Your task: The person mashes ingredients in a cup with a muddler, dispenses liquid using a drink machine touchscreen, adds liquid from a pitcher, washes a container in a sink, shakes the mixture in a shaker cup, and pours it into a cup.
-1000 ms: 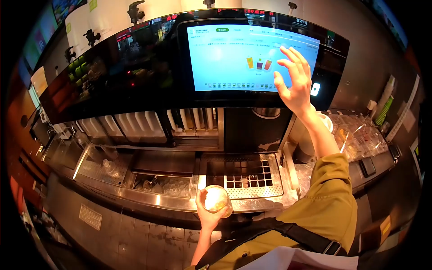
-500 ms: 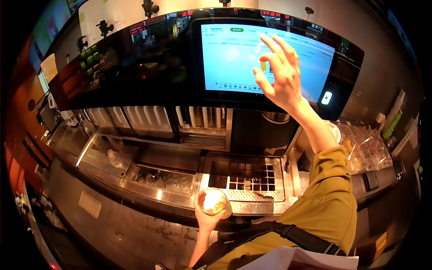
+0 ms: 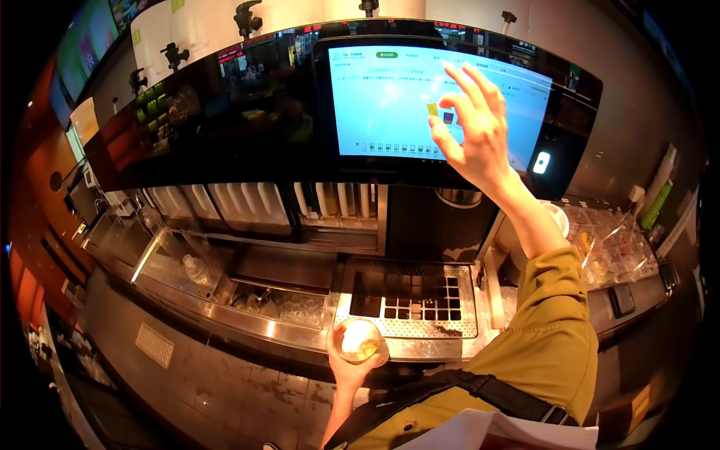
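Note:
My left hand [image 3: 346,373] is wrapped round a clear cup [image 3: 360,339] at the lower middle of the view. Something bright white and yellow shows inside the cup, but glare hides what it is. The cup is above the front edge of the metal counter. My right hand [image 3: 481,142] is raised before a lit touchscreen [image 3: 382,97], with its fingers apart and nothing in them. The thumb and forefinger are curved near small yellow and purple cup icons on the screen. Whether a fingertip touches the glass, I cannot tell.
Below the screen is a drip tray [image 3: 469,324] with a square grid, beside an ice bin [image 3: 304,306]. A clear bottle [image 3: 195,268] stands on the left counter. On the right are plastic-wrapped items [image 3: 606,247] and a dark phone-like device [image 3: 622,299]. A metal nozzle [image 3: 459,197] hangs under the machine.
My right hand has shifted slightly right and down across the screen, uncovering more of the cup icons. The left hand still holds the cup. The whole view has tilted a little.

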`<state>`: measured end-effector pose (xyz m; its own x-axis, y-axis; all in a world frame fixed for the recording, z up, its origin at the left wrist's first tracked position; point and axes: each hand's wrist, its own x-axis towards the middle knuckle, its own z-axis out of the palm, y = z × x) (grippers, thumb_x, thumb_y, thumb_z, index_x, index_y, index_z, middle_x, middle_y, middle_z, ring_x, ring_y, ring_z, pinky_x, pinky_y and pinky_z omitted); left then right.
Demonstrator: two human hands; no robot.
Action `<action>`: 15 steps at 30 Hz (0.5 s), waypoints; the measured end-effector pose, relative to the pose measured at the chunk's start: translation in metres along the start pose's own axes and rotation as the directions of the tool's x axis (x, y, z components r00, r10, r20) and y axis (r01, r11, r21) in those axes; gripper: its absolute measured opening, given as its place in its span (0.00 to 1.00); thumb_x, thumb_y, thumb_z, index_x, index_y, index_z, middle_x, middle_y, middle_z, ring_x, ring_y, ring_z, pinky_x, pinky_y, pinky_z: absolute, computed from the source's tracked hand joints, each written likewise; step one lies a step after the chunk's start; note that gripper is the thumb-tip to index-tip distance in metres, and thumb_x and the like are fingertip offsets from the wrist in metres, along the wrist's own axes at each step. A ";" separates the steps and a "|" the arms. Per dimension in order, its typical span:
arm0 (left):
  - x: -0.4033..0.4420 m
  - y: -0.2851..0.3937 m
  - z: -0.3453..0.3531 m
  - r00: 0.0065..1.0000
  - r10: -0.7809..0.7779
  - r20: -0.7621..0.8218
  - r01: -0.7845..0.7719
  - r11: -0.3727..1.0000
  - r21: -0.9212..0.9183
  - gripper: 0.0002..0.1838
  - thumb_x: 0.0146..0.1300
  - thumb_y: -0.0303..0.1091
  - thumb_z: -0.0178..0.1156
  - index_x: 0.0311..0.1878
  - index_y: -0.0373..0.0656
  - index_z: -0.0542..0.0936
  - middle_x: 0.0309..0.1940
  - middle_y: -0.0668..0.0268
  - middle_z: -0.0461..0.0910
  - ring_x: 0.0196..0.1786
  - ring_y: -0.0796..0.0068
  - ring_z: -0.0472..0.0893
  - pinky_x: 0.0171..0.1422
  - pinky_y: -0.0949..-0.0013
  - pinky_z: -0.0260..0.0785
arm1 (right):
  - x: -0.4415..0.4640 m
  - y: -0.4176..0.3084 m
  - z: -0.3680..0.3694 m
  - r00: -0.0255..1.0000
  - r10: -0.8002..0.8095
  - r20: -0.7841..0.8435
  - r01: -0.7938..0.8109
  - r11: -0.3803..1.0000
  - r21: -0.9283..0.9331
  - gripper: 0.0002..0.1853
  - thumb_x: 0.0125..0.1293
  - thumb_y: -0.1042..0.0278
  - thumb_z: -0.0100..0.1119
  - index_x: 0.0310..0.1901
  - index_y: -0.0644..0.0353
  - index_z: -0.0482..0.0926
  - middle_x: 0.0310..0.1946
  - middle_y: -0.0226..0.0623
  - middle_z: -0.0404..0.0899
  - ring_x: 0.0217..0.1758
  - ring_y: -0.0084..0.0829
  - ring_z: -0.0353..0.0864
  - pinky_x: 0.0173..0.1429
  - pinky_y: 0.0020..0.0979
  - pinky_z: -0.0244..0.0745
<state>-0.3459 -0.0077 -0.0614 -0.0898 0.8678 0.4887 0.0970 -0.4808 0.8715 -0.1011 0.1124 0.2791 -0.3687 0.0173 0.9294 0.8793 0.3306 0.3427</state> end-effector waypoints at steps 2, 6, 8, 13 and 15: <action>0.001 -0.002 -0.003 1.000 -0.003 -0.007 0.003 1.000 -0.004 0.56 0.34 0.35 0.75 0.66 0.38 0.50 0.58 0.55 0.62 0.61 0.62 0.65 0.66 0.61 0.56 | -0.004 0.003 -0.003 1.000 0.017 0.010 -0.016 1.000 -0.026 0.09 0.48 0.66 0.61 0.28 0.60 0.73 0.54 0.46 0.69 0.62 0.44 0.61 0.61 0.42 0.56; 0.000 -0.001 -0.004 1.000 -0.010 0.006 0.010 1.000 -0.009 0.56 0.34 0.35 0.74 0.66 0.38 0.50 0.58 0.55 0.62 0.61 0.62 0.65 0.66 0.61 0.56 | -0.003 0.008 0.000 0.999 0.037 -0.008 -0.037 0.998 -0.045 0.10 0.48 0.66 0.61 0.27 0.61 0.72 0.55 0.48 0.68 0.63 0.45 0.60 0.62 0.42 0.55; 0.000 0.001 -0.002 1.000 -0.012 0.026 0.012 1.000 0.001 0.56 0.33 0.34 0.74 0.66 0.38 0.51 0.59 0.55 0.62 0.61 0.62 0.65 0.66 0.61 0.56 | -0.004 0.009 -0.001 0.999 0.046 0.001 -0.046 0.998 -0.038 0.10 0.48 0.66 0.61 0.26 0.61 0.72 0.56 0.49 0.67 0.63 0.46 0.59 0.62 0.43 0.54; 0.003 0.005 0.002 1.000 -0.002 0.011 0.002 1.000 0.003 0.56 0.33 0.34 0.74 0.66 0.39 0.51 0.59 0.55 0.62 0.61 0.62 0.65 0.66 0.61 0.56 | -0.012 -0.009 -0.025 1.000 0.019 -0.005 -0.019 1.000 0.002 0.11 0.48 0.66 0.62 0.26 0.62 0.71 0.55 0.48 0.68 0.64 0.47 0.58 0.62 0.45 0.54; 0.002 0.003 0.001 1.000 -0.005 0.002 0.005 1.000 0.006 0.56 0.33 0.33 0.74 0.66 0.39 0.51 0.59 0.55 0.62 0.60 0.62 0.65 0.66 0.61 0.56 | -0.017 -0.012 -0.028 1.000 0.025 0.015 -0.026 0.999 0.033 0.10 0.47 0.67 0.62 0.26 0.61 0.71 0.55 0.46 0.68 0.63 0.47 0.59 0.63 0.45 0.53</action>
<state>-0.3450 -0.0077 -0.0576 -0.0881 0.8703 0.4846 0.1030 -0.4759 0.8734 -0.0975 0.0818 0.2629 -0.3512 0.0400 0.9355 0.8779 0.3615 0.3141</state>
